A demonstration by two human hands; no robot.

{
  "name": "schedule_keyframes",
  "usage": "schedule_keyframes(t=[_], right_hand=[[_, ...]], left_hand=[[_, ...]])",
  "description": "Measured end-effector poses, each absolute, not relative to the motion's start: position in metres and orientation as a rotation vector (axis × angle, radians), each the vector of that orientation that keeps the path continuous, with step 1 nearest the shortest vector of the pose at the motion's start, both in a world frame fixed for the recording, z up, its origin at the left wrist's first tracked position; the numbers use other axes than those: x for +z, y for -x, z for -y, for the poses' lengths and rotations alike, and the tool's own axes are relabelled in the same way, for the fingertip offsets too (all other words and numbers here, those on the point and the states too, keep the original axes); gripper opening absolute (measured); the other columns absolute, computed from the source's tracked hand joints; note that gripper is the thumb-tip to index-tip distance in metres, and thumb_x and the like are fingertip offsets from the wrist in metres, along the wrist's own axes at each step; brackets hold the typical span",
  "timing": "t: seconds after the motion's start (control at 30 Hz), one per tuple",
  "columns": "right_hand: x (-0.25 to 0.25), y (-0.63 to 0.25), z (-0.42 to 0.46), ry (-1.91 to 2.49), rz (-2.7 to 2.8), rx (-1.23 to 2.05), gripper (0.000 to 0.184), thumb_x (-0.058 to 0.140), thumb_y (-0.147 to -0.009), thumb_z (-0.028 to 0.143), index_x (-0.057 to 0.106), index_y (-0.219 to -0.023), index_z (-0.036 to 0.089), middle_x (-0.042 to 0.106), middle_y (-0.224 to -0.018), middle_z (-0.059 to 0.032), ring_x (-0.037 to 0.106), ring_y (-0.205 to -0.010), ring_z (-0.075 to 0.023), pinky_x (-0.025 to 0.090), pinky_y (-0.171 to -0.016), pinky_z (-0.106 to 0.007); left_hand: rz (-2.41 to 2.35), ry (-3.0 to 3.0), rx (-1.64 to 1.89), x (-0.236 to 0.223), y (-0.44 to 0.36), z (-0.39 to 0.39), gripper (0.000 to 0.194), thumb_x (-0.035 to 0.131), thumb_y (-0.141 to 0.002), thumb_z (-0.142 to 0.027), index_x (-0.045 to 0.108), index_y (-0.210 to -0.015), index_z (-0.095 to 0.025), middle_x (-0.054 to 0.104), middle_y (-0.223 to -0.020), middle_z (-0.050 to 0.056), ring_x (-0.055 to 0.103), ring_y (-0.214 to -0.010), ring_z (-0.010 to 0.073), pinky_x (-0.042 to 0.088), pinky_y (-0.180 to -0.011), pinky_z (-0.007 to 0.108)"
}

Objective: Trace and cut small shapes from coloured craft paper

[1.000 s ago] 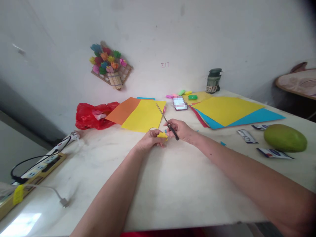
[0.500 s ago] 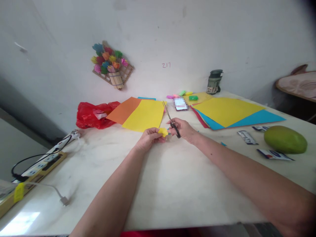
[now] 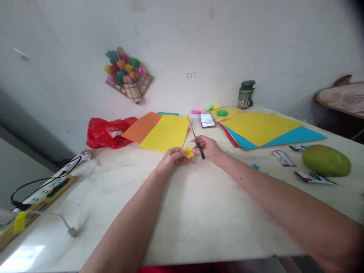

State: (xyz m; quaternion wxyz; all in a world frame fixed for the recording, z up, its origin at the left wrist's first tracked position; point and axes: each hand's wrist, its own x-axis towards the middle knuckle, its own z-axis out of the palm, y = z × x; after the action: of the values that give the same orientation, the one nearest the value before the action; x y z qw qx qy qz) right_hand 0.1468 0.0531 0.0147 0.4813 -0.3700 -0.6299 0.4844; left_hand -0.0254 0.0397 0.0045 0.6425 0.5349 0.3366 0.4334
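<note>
Tabletop: the pale tabletop (image 3: 176, 235) reaches in front of you beneath your forearms, with a loose cable plug (image 3: 72, 232) and a power strip (image 3: 62, 187) over on its left side
Left hand: your left hand (image 3: 170, 161) pinches the yellow piece between thumb and fingers
Yellow piece: the small yellow piece (image 3: 188, 152) sits between your two hands, apart from the large sheets; it looks already cut out
Right hand: your right hand (image 3: 211, 149) is curled around the scissors, with its fingertips near the piece's right edge; you cannot tell if they touch it
Scissors: the scissors (image 3: 200, 149) point away from you, blades looking nearly together and clear of the piece, so no cut seems under way
Scraps: blue scraps (image 3: 256, 166) lie beside your right forearm, loose trimmings by the look of them
Right side: small packets (image 3: 283, 158) lie beside the green fruit (image 3: 326, 160)
Sheets: a yellow sheet (image 3: 165, 132) overlaps an orange sheet (image 3: 142, 129) on the left, next to the red bag (image 3: 98, 132); another stack, with blue (image 3: 298, 134) under yellow (image 3: 261, 127), is on the right
Far edge: the phone (image 3: 207, 120) lies between the two groups, and the tumbler (image 3: 246, 94) stands near the wall
Wall: colourful flowers (image 3: 121, 68) hang on a lattice
</note>
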Motion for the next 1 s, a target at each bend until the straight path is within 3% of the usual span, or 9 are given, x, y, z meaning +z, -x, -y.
schedule_keyframes(t=[0.3,0.6,0.8,1.0], right_hand=[[0.017,-0.147,-0.049,0.935,1.519,1.242,0.037,0.066,-0.055,0.024,0.049,-0.088,0.017,0.055,-0.059,0.0045,0.053,-0.051,-0.0095,0.044,-0.050,-0.023],[0.021,-0.155,-0.047,1.060,1.764,1.305,0.031,0.059,-0.065,0.043,0.054,-0.077,0.015,0.054,-0.051,0.0017,0.047,-0.037,-0.0062,0.031,-0.032,-0.017],[0.019,-0.158,-0.047,1.000,1.920,1.360,0.032,0.057,-0.067,0.046,0.054,-0.074,0.015,0.056,-0.054,0.0010,0.048,-0.036,-0.0058,0.024,-0.030,-0.016],[0.018,-0.159,-0.049,0.946,1.966,1.368,0.031,0.055,-0.070,0.045,0.051,-0.074,0.015,0.058,-0.057,0.0005,0.050,-0.039,-0.0063,0.027,-0.032,-0.016]], left_hand=[[-0.835,-1.201,1.142,0.002,0.024,-0.041,0.025,0.068,-0.060,-0.027,0.048,-0.065,-0.014,0.065,-0.066,0.005,0.062,-0.059,0.0147,0.048,-0.065,0.029],[-0.815,-1.133,1.255,0.004,0.028,-0.042,0.023,0.066,-0.061,-0.025,0.045,-0.067,-0.015,0.066,-0.067,0.005,0.062,-0.058,0.0143,0.047,-0.064,0.028],[-0.817,-1.111,1.313,0.006,0.028,-0.041,0.024,0.067,-0.061,-0.026,0.046,-0.065,-0.015,0.064,-0.063,0.002,0.063,-0.061,0.0146,0.047,-0.066,0.028],[-0.812,-1.112,1.317,0.006,0.029,-0.042,0.025,0.068,-0.061,-0.026,0.045,-0.062,-0.015,0.064,-0.068,0.003,0.063,-0.060,0.0133,0.047,-0.064,0.026]])
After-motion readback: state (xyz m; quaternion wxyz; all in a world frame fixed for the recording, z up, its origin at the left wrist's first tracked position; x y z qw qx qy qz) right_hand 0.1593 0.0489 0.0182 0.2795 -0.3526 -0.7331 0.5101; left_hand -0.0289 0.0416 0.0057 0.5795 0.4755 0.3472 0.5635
